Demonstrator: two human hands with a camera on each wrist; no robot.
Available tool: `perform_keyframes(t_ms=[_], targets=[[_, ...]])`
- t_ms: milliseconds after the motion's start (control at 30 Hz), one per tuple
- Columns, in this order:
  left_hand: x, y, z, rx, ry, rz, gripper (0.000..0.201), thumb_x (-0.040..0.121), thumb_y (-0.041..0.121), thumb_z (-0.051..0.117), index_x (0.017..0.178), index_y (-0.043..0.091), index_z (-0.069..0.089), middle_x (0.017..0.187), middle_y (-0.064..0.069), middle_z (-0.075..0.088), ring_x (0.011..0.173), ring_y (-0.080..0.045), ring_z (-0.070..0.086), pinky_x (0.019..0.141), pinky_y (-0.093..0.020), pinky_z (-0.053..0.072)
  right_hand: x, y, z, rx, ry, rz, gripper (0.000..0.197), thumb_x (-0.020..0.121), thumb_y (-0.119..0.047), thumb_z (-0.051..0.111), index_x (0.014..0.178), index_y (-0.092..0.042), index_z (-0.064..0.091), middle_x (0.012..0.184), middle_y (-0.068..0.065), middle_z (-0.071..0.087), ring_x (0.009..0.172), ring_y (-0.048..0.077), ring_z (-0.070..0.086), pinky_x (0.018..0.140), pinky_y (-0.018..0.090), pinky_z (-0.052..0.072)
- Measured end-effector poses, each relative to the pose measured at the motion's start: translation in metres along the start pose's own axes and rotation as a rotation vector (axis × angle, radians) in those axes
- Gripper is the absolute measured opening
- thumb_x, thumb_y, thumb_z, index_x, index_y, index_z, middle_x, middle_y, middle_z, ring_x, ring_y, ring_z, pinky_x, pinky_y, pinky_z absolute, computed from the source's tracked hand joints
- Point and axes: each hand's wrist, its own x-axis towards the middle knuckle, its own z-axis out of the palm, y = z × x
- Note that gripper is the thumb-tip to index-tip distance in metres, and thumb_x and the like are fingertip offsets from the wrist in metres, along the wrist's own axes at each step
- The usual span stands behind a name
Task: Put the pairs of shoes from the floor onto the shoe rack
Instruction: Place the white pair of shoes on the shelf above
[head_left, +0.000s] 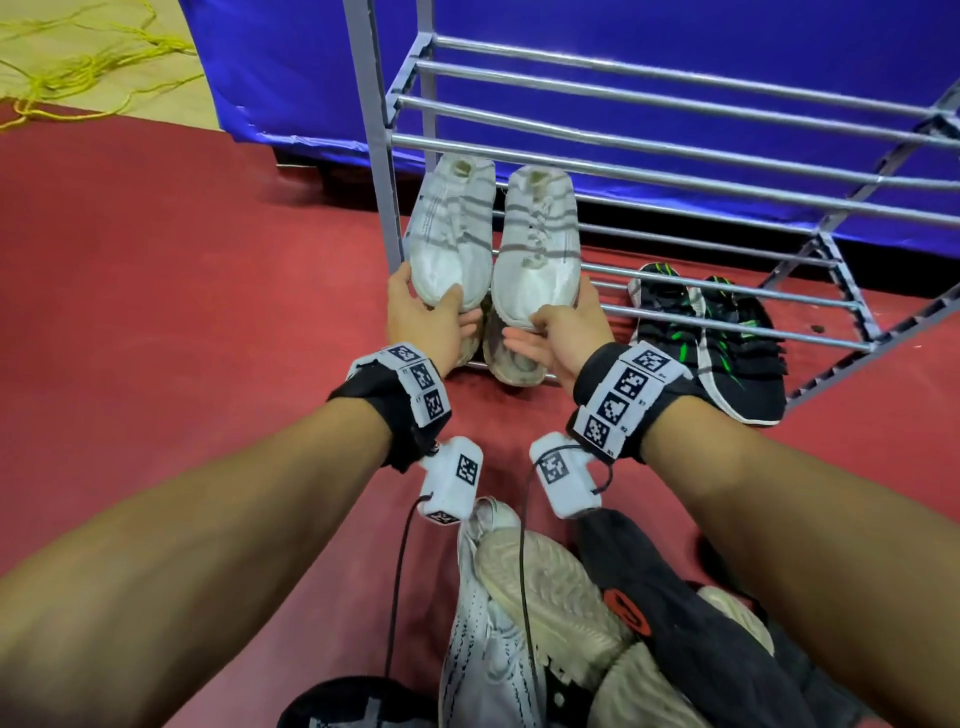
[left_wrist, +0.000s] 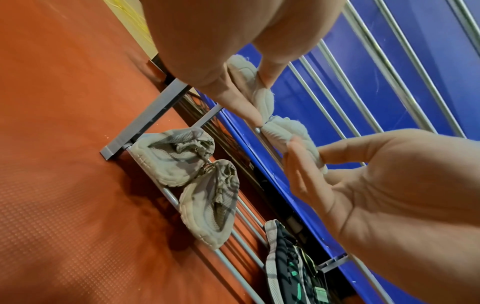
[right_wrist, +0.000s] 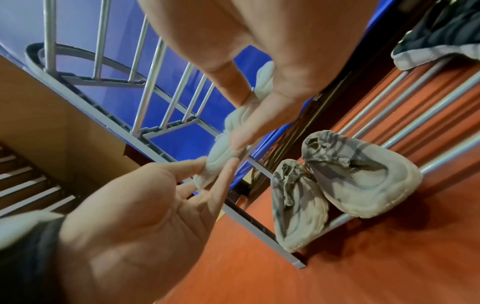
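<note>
Two white shoes with grey stripes lie side by side on a middle shelf of the grey metal shoe rack, heels toward the back. My left hand pinches the toe of the left white shoe, thumb on top and fingers beneath. The right white shoe is held the same way at its toe by my right hand. In the left wrist view my left hand clasps the pale sole edge. The right wrist view shows my right hand doing likewise.
A worn beige pair sits on the lowest shelf under the held shoes, and a black-and-green pair lies to its right. More shoes are piled on the red floor near my arms. A blue sheet hangs behind the rack.
</note>
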Motion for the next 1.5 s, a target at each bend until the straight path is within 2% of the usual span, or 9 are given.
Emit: perform_keyframes(t_ms=[167,267,433,533,633,700,1033,1333,1500], targets=[[0.001,0.008,0.003,0.03,-0.05,0.03,0.05,0.1,0.009,0.052,0.145,0.027,0.039,0.105,-0.008,0.071,0.081,-0.03,0.075,0.07,-0.039,0.062,0.002,-0.008,0.0,-0.054,-0.016,-0.055,0.071,0.091,0.015,0.028,0.147,-0.028,0.031,0.134,0.016,0.05,0.075,0.026,0.067,0.059,0.027,0.061],[0.005,0.012,0.004,0.113,-0.066,0.033,0.044,0.101,0.014,0.05,0.141,0.029,0.042,0.101,-0.007,0.072,0.076,-0.025,0.075,0.059,-0.031,0.06,0.005,-0.007,0.003,-0.06,0.003,-0.074,0.068,0.092,0.014,0.029,0.146,-0.026,0.032,0.135,0.019,0.051,0.071,0.023,0.065,0.057,0.025,0.06],[0.014,0.008,-0.004,0.219,-0.125,-0.017,0.052,0.103,0.022,0.046,0.151,0.031,0.031,0.122,-0.012,0.066,0.068,-0.014,0.074,0.046,-0.02,0.051,0.007,-0.003,0.006,-0.045,0.035,-0.096,0.065,0.094,0.011,0.031,0.148,-0.025,0.031,0.127,0.023,0.056,0.068,0.021,0.066,0.056,0.025,0.059],[0.015,0.01,-0.005,0.17,-0.151,-0.043,0.047,0.102,0.017,0.044,0.146,0.032,0.037,0.122,-0.012,0.066,0.076,-0.021,0.075,0.053,-0.026,0.056,0.005,0.002,0.009,-0.06,0.055,-0.166,0.066,0.095,0.009,0.032,0.15,-0.027,0.028,0.118,0.017,0.06,0.065,0.018,0.068,0.057,0.024,0.058],[0.015,0.012,-0.004,0.129,-0.153,-0.082,0.045,0.102,0.014,0.042,0.143,0.031,0.039,0.121,-0.013,0.067,0.086,-0.027,0.074,0.068,-0.035,0.061,0.006,0.003,0.012,-0.022,0.047,-0.098,0.071,0.093,0.011,0.029,0.152,-0.029,0.023,0.13,0.018,0.053,0.071,0.022,0.069,0.057,0.025,0.06],[0.015,0.012,-0.004,0.154,-0.159,-0.071,0.043,0.101,0.017,0.043,0.142,0.033,0.04,0.121,-0.011,0.066,0.082,-0.025,0.074,0.062,-0.032,0.06,0.005,0.002,0.011,-0.006,0.045,-0.07,0.069,0.094,0.01,0.029,0.152,-0.028,0.023,0.133,0.021,0.052,0.073,0.024,0.068,0.057,0.026,0.061],[0.009,0.01,-0.005,0.294,-0.083,0.0,0.049,0.098,0.022,0.056,0.144,0.028,0.04,0.091,0.006,0.062,0.069,-0.02,0.07,0.059,-0.032,0.059,0.002,-0.003,-0.011,-0.117,-0.026,-0.022,0.059,0.099,-0.011,0.053,0.148,-0.031,0.028,0.13,0.018,0.059,0.071,0.021,0.069,0.052,0.025,0.059],[0.002,0.016,0.001,0.163,-0.071,-0.097,0.059,0.099,0.012,0.054,0.151,0.031,0.032,0.117,-0.013,0.069,0.077,-0.023,0.073,0.051,-0.024,0.055,0.015,0.006,-0.009,-0.158,0.021,-0.148,0.048,0.093,-0.002,0.061,0.137,-0.016,0.046,0.104,0.017,0.067,0.052,0.008,0.068,0.051,0.019,0.056],[-0.001,0.019,0.005,0.083,-0.047,-0.114,0.051,0.098,0.005,0.049,0.143,0.028,0.042,0.106,-0.016,0.07,0.071,-0.024,0.07,0.054,-0.026,0.055,0.016,0.011,-0.005,-0.163,0.075,-0.187,0.051,0.095,-0.002,0.057,0.143,-0.011,0.041,0.113,0.02,0.067,0.054,0.01,0.068,0.052,0.019,0.057]])
